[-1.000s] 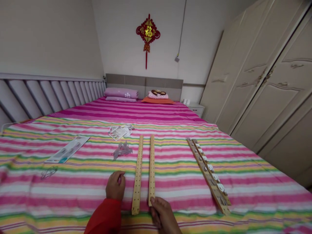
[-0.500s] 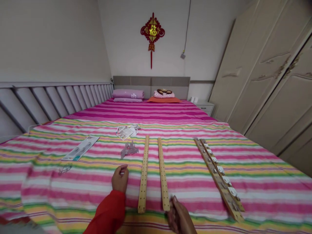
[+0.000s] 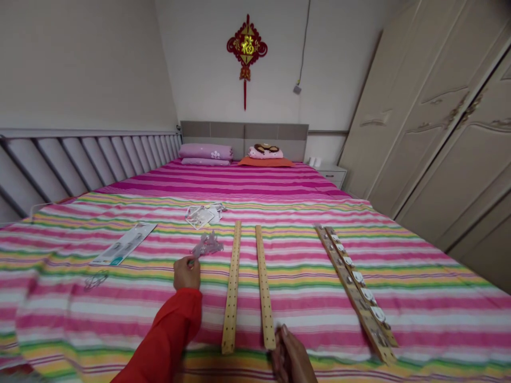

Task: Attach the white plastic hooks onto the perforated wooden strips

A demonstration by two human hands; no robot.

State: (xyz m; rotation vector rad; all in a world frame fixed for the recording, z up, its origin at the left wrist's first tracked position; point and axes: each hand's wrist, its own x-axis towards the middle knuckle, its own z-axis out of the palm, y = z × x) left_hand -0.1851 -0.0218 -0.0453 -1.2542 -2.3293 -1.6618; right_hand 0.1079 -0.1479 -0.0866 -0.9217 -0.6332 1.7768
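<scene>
a bedroom, striped bed (image 3: 223,183), wardrobe (image 3: 435,127)

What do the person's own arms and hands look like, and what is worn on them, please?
The left arm has a long, bright red sleeve of soft, folded cloth, reaching the wrist. The left hand and the right hand are bare, with no gloves. Any sleeve on the right arm is out of view.
</scene>
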